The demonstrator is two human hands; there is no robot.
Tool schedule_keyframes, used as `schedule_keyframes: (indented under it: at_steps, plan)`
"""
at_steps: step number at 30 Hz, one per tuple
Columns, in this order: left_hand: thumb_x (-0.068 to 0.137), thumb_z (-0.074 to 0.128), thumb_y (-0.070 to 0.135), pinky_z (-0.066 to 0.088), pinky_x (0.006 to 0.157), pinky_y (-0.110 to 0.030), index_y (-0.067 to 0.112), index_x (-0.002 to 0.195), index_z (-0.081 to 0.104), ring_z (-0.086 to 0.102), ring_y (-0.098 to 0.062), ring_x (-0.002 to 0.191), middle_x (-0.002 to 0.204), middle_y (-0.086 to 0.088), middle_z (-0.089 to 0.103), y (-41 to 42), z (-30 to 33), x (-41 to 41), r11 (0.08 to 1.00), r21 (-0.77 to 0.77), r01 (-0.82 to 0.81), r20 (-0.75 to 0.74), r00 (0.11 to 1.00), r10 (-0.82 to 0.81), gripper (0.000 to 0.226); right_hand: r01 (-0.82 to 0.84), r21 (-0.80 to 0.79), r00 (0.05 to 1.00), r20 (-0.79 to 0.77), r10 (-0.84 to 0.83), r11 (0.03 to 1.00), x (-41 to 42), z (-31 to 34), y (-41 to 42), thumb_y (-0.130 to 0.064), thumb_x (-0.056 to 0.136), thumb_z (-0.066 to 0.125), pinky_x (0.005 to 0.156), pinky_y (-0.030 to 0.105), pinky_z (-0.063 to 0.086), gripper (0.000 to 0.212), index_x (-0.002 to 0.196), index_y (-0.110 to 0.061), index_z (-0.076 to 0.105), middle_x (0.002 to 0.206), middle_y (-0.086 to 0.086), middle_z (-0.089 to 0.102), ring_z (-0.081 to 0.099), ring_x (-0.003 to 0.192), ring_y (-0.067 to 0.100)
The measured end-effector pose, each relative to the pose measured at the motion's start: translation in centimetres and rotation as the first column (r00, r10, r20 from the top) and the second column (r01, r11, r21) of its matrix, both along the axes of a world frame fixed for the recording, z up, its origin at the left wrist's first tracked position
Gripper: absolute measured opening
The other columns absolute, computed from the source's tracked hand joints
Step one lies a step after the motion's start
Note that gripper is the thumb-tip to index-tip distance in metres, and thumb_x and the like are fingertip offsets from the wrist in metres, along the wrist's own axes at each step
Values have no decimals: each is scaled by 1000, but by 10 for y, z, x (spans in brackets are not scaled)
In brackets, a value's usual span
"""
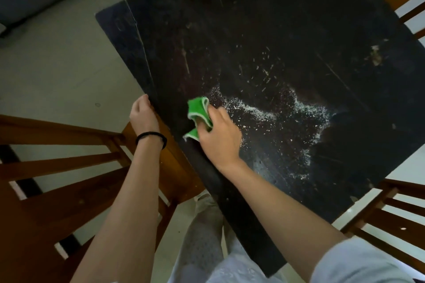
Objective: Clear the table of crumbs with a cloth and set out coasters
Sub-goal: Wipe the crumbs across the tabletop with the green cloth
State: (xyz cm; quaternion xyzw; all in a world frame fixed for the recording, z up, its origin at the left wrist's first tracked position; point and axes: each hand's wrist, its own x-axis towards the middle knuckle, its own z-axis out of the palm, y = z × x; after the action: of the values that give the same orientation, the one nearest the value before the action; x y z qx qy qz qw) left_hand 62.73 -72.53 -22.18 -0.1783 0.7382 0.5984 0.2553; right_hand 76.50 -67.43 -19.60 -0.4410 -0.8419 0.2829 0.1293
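On the dark table (287, 18), right hand (219, 139) grip bunching green cloth (199, 114), beside crumbs (264, 115)

Dark, scratched wooden table (264, 18) seen from above. White crumbs (287, 117) lie scattered across its near half (densest in a curved band); a bunched green cloth (198, 111) rests on the surface beside the near-left edge.

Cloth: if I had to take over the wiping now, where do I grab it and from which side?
Probably the bunched middle of the cloth, from above and the near-right, as the right hand does now. Its folds stick up to the left, toward the table edge, leaving the underside flat for pushing the crumbs.
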Motion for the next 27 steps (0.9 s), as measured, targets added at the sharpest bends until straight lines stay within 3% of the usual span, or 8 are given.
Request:
schedule_keyframes:
  at_steps: [3,5,10,12,15,18,21,27]
  plan:
    - [87,45,35,44,102,-44,24,102,60,58,-24,109,112,-4,63,-6,-6,-8,1000,-23,-12,15,1000,13,24,-108,-50,992,59,111,993,-47,1,9,-30,89,54,62,31,35,34,120,-13,53,105,6,58,62,84,30]
    - [92,39,35,45,99,-39,22,108,59,59,-23,108,112,-5,62,-9,-6,-11,999,-33,-15,18,1000,16,29,-150,-58,976,153,157,987,-56,-6,18,-32,92,50,67,34,39,38,126,-15,48,115,6,56,62,92,32]
    - [97,37,26,43,99,-32,16,121,55,53,-18,111,116,-1,55,5,4,-11,989,-132,68,-104,991,-82,32,24,-53,975,221,-11,998,-3,-9,29,-32,91,51,74,35,41,34,120,-16,49,119,2,57,62,94,29]
    - [96,40,20,38,99,-27,12,126,53,48,-17,114,124,-4,47,11,7,-3,928,-333,167,-222,943,-250,33,35,-63,990,136,-26,997,11,2,30,-30,89,54,73,35,42,29,113,-14,54,110,1,59,61,91,27]
    - [95,43,19,28,109,-34,13,134,47,34,-23,132,140,-10,40,20,9,12,768,-569,294,-319,782,-536,40,-2,-32,1000,16,3,999,0,22,61,-30,87,56,71,33,40,23,104,-16,59,97,0,56,57,83,21]
    - [95,43,24,20,114,-42,18,142,36,14,-23,144,152,-6,27,22,-2,24,594,-699,400,-247,644,-724,47,-176,62,974,154,164,982,-33,29,111,-23,85,56,84,36,36,30,115,-19,59,107,3,50,51,98,23]
    - [96,44,27,16,116,-41,21,143,33,9,-22,145,155,-4,22,16,-10,24,527,-751,399,-230,589,-775,49,-294,99,908,338,246,951,-66,23,155,-13,83,51,94,41,32,44,126,-24,52,122,5,47,41,115,26]
    - [94,44,33,9,117,-44,23,140,38,16,-24,144,152,-5,27,21,-9,20,433,-834,342,-198,547,-813,47,-471,-25,793,426,436,882,-69,7,152,-5,80,48,97,43,31,53,129,-26,49,128,5,43,35,119,28]
